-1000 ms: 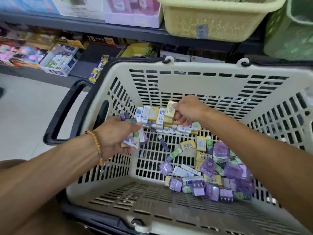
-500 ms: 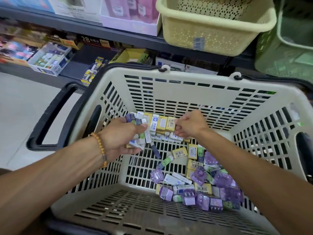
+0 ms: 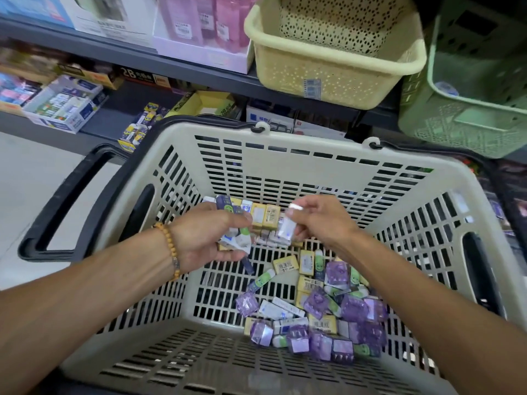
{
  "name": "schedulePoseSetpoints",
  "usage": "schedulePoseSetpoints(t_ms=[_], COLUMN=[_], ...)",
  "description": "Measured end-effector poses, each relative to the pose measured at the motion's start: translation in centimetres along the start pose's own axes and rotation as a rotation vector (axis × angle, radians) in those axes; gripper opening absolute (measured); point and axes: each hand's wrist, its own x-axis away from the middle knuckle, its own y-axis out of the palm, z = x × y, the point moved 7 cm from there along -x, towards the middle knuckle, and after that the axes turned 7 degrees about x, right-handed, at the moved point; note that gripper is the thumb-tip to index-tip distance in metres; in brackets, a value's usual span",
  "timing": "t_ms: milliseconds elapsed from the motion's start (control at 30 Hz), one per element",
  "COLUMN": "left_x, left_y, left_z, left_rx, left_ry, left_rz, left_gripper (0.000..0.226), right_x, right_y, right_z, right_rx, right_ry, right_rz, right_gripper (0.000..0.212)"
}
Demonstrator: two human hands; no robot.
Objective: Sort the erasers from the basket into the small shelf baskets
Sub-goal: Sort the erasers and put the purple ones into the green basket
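Looking down, we see our two forearms reach into one large beige shopping basket (image 3: 313, 155) with black handles. Nearest us on its slatted floor lies a loose heap of erasers (image 3: 319, 317): we count roughly ten in clear purple wrappers, several yellow ones bearing barcode stickers, a few white ones and a few with green sleeves; the exact number is hard to tell where they overlap. Print on them is too small to read.

Higher up, our left hand (image 3: 211, 240), with one beaded bracelet (image 3: 168, 246) at the wrist, is closed around a bunch of small erasers (image 3: 236, 243), white and green, with a dark one sticking out below. Just beside it, our right hand (image 3: 316, 220) pinches one white eraser (image 3: 285, 228) between thumb and fingers; it is blurred. Between and behind the hands a row of yellow and white erasers (image 3: 263, 213) stands against the far wall of the basket.

Beyond the basket, the lower shelf (image 3: 119, 121) holds boxes of stationery; "2B" is readable on a dark box (image 3: 139, 75) and on a yellow box (image 3: 211, 104). Above, two small baskets sit on the upper shelf: one cream basket (image 3: 328, 78) with a barcode label and one green basket (image 3: 462, 121) just to its right. Left of them stand pink and white cartons (image 3: 199, 29).
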Motion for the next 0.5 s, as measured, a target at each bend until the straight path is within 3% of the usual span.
schedulePoseSetpoints(t_ms=[133,300,400,500], left_x=[-0.1,0.0,0.0,-0.1], left_y=[0.0,0.7,1.0,1.3], left_z=[0.1,0.2,0.3,0.5], left_rx=[0.071,0.139,0.192,0.236], left_ry=[0.008,0.012,0.029,0.056], left_rz=[0.008,-0.027,-0.043,-0.038], left_gripper=[0.021,0.030,0.033,0.038], right_x=[-1.1,-2.0,-1.1,0.5], right_y=[-1.3,-0.5,-1.6,-0.3], right_z=[2.2,2.8,1.5,-1.8], right_rx=[0.085,0.008,0.039,0.047], right_ry=[0.067,0.118,0.028,-0.150], right_rz=[0.137,0.182,0.202,-0.028], right_gripper=[0.017,0.013,0.018,0.006])
